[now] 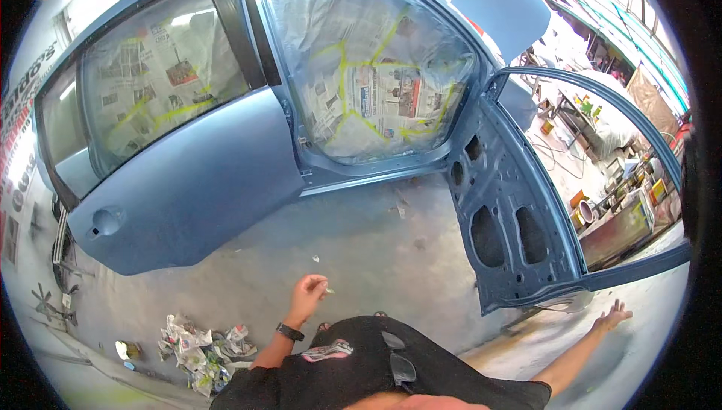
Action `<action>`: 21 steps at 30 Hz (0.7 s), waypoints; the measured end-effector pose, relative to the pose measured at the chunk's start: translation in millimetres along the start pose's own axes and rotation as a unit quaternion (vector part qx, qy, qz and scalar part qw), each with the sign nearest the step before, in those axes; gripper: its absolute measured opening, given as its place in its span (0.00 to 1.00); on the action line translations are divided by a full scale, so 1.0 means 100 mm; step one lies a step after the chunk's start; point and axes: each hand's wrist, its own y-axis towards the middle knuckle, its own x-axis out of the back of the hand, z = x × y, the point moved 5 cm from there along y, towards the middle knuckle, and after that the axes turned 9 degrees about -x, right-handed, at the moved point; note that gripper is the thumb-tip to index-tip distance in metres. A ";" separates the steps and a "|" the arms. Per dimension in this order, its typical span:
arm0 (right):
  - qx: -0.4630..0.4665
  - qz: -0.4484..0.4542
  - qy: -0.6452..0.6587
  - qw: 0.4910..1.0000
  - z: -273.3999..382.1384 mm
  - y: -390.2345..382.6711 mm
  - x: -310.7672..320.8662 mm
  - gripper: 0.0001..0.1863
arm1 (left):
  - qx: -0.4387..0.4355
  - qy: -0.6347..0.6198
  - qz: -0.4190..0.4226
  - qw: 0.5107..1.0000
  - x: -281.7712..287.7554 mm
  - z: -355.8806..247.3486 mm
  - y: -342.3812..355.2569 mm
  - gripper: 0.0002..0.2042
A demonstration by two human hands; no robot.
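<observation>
My left hand (310, 290) is raised over the floor in front of me, its fingers pinched on a small pale scrap (329, 290). What the scrap is made of is too small to tell. Off to the far right my right arm reaches out. My right hand (614, 317) is open there, fingers spread and nothing in them, just beyond the lower part of a swung-out blue car door (500, 207). This door has a bare inner panel with cut-out holes and an unglazed window frame. Its doorway is covered by newspaper and clear plastic (391, 94), joined with yellow-green tape.
A blue rear door (203, 177) with dark window trim stands at the left. Crumpled newspaper (197, 350) and a small tin (128, 350) lie on the floor at lower left. Behind the open door, a cluttered bench (628, 214) holds cans. A raised blue panel (496, 7) stands farther back.
</observation>
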 end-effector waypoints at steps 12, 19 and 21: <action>0.052 -0.311 -0.251 0.915 0.11 1.07 0.42 0.50 | 0.048 -0.016 -0.064 0.997 0.20 -0.04 -0.04 0.09; 0.022 -0.158 -0.154 0.975 0.14 1.17 0.22 0.49 | 0.016 -0.001 -0.044 0.999 0.15 0.04 -0.10 0.10; 0.016 -0.040 -0.107 0.993 0.16 0.66 -0.10 0.48 | 0.053 0.039 -0.037 0.997 0.10 -0.11 -0.11 0.10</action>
